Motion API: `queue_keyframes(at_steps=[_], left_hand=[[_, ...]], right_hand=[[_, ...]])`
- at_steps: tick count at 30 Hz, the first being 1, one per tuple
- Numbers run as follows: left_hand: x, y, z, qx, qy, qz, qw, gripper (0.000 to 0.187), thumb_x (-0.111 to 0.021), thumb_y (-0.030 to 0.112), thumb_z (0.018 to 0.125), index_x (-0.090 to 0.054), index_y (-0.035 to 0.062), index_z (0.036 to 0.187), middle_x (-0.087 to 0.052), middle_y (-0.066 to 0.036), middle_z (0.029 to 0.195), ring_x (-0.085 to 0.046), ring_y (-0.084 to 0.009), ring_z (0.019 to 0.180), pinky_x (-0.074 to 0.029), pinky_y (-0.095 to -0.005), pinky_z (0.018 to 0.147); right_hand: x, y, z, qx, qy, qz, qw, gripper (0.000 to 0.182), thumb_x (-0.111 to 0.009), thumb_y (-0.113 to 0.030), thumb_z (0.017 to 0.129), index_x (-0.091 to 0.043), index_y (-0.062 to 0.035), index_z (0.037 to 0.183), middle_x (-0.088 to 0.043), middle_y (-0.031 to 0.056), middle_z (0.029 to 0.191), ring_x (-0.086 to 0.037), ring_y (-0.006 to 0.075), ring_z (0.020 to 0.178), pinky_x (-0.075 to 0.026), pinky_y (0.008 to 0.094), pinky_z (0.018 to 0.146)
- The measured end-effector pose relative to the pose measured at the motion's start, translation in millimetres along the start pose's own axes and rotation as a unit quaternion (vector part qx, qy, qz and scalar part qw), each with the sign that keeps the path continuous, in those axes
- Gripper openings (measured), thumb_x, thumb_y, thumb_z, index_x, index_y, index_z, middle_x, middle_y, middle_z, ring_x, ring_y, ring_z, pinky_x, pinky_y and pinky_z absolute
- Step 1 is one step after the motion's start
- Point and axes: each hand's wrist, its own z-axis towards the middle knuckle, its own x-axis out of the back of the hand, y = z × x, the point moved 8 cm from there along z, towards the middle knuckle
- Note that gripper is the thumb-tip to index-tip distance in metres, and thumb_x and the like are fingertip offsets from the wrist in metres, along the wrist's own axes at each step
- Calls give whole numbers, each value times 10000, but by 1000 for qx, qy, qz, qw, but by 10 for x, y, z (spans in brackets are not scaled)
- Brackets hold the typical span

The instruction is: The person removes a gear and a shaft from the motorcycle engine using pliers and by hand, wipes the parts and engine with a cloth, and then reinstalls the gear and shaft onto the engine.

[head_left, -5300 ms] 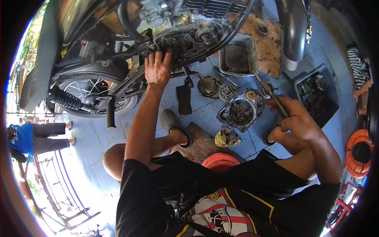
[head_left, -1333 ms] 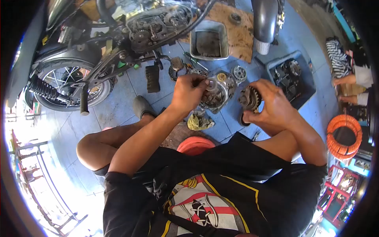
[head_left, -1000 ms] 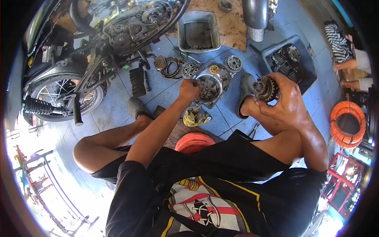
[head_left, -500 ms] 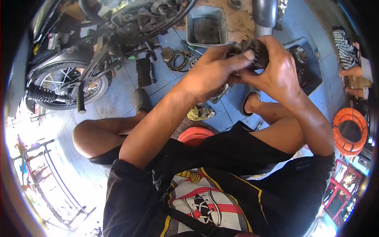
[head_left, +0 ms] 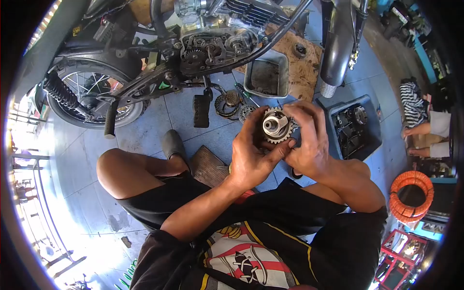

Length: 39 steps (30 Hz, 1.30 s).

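Observation:
Between both hands is a round metal gear assembly [head_left: 276,126] with teeth around its rim and a bright hollow shaft at its centre, its face turned up toward me. My left hand [head_left: 252,159] is wrapped round its left side and lower edge. The fingers of my right hand [head_left: 309,137] curl over its right side. Beyond them, the opened engine [head_left: 208,50] of a motorcycle shows gears and a shaft inside its case. A perforated round plate [head_left: 246,112] and several rings [head_left: 226,107] lie on the floor just past my left hand.
A grey tray [head_left: 267,75] with dark residue sits beside a stained board [head_left: 309,63]. To the right stands a dark bin [head_left: 355,128] of metal parts. A foot pedal [head_left: 201,110] hangs below the engine. An orange coil [head_left: 411,195] lies far right, near another person's legs [head_left: 427,137].
The gear assembly has come down and closer to me, and its toothed face with the shaft now shows. Both hands remain around it. My view has tilted up, revealing more of the engine.

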Motion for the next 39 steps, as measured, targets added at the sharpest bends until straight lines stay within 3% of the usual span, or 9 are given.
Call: queue_keyframes(at_steps=[14, 17, 20, 27, 28, 29, 32, 35, 39], left_hand=[[265, 83, -39, -37, 24, 75, 996, 741, -812, 113, 711, -411, -85, 1301, -642, -202, 1065, -666, -229, 953, -556, -321, 791], [261, 9, 11, 2, -24, 5, 1000, 720, -789, 80, 734, -400, -75, 1321, -631, -171, 1099, -640, -202, 994, -526, -312, 852], [215, -226, 9, 157, -127, -199, 959, 667, -690, 51, 812, -350, -34, 1379, -529, -130, 1258, -502, -200, 1189, -366, -343, 1035], [140, -381, 68, 197, -111, -494, 840, 624, -564, 77, 757, -382, 30, 1352, -493, -127, 1257, -470, -248, 1202, -300, -390, 1075], [113, -297, 85, 188, -82, -488, 849, 477, -591, 183, 834, -440, 45, 1265, -513, -126, 1209, -516, -251, 1118, -390, -412, 995], [81, -317, 79, 190, -83, -481, 852, 477, -591, 183, 834, -440, 45, 1265, -513, -126, 1209, -516, -251, 1118, -390, -412, 995], [148, -452, 78, 211, 5, -421, 882, 436, -565, 431, 921, -492, 49, 1117, -563, -111, 1045, -575, -226, 906, -503, -389, 727], [154, -459, 84, 254, 11, -369, 894, 281, -586, 273, 925, -515, 32, 1050, -580, -78, 949, -587, -192, 822, -504, -359, 695], [285, -668, 45, 302, 117, -314, 893, 239, -595, 230, 919, -536, 18, 1011, -590, -67, 893, -583, -144, 779, -485, -297, 673]], right_hand=[[-171, -247, -18, 135, 44, -105, 984, 406, -660, -93, 630, -616, 12, 1020, -557, 133, 979, -577, 281, 838, -493, 381, 715], [-144, -258, 65, 123, 10, -114, 986, 457, -701, -90, 624, -602, 4, 1060, -554, 142, 1008, -581, 294, 843, -494, 388, 727], [-205, -125, 227, 23, -132, 57, 989, 597, -784, -97, 661, -528, -4, 1192, -545, 158, 1078, -589, 309, 852, -498, 379, 751], [-324, 335, 130, -154, -183, 204, 949, 526, -784, -185, 756, -552, 16, 1184, -580, 135, 999, -609, 211, 832, -497, 333, 730], [-324, 324, 144, -134, -136, 184, 964, 379, -744, -182, 811, -598, 21, 1095, -596, 113, 896, -623, 187, 762, -498, 306, 659], [-327, 320, 145, -134, -131, 189, 964, 379, -744, -182, 811, -598, 21, 1095, -596, 113, 896, -623, 187, 762, -498, 306, 659], [-457, 423, 111, -211, -128, 266, 932, 151, -666, -98, 865, -617, 27, 933, -589, 104, 809, -609, 150, 604, -466, 264, 530], [-515, 413, 82, -243, -148, 257, 923, 116, -650, -83, 866, -598, 20, 880, -580, 113, 794, -609, 191, 627, -467, 308, 556], [-527, 291, 92, -155, -134, 121, 971, 106, -629, -65, 856, -549, 4, 868, -573, 161, 781, -584, 334, 705, -457, 399, 636]])
